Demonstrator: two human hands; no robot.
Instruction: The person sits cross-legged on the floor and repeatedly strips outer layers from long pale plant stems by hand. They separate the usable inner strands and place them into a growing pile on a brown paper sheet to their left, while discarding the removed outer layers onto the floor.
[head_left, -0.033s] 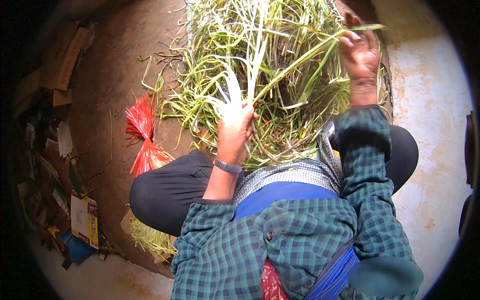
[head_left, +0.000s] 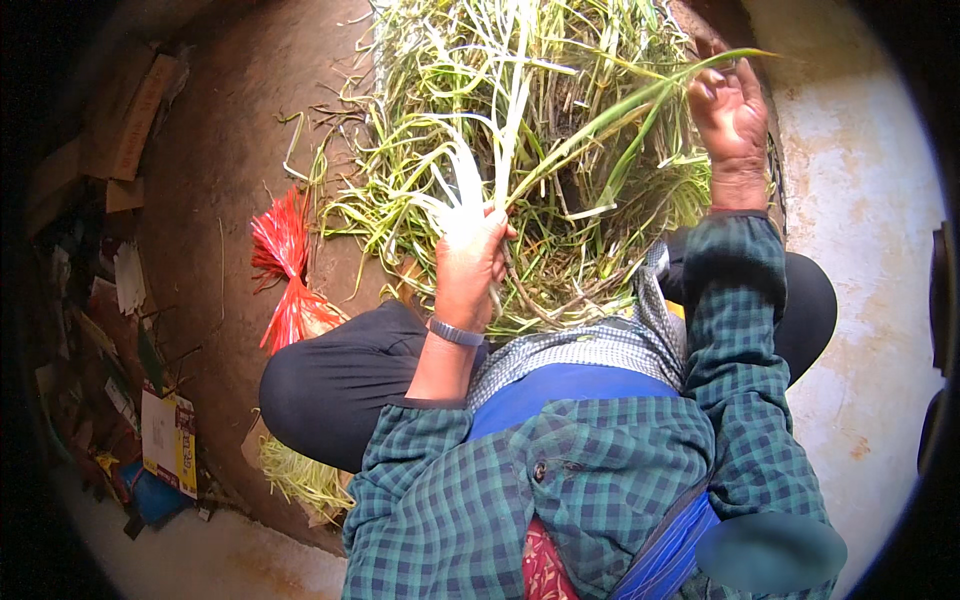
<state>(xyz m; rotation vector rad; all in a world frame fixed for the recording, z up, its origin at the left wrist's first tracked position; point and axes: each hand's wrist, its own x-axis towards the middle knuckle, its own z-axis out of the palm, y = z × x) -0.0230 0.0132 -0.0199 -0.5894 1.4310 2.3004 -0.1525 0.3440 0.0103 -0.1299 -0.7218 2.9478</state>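
My left hand [head_left: 468, 258], with a band on its wrist, is closed around a bunch of long leafy stalks [head_left: 463, 185]. They are pale near the hand and look like spring onions or green garlic. One long green leaf [head_left: 600, 125] runs from the bunch up to the right. Near that leaf's tip my right hand [head_left: 732, 115] is raised, palm showing and fingers apart, with the leaf across its fingertips. Beyond both hands lies a large heap of similar green and yellowing stalks [head_left: 540, 260].
Red plastic strips [head_left: 283, 265] tied in a bundle lie beside my left knee. Trimmed greens [head_left: 300, 480] sit behind that knee. Cardboard [head_left: 145, 115] and mixed litter, including a white and yellow box [head_left: 168, 440], line the left side. A pale wall or ledge [head_left: 850, 250] runs along the right.
My right hand has shifted slightly to the right, along the long leaf, and its fingers look more spread. That leaf has risen a little. My left hand has stayed in place.
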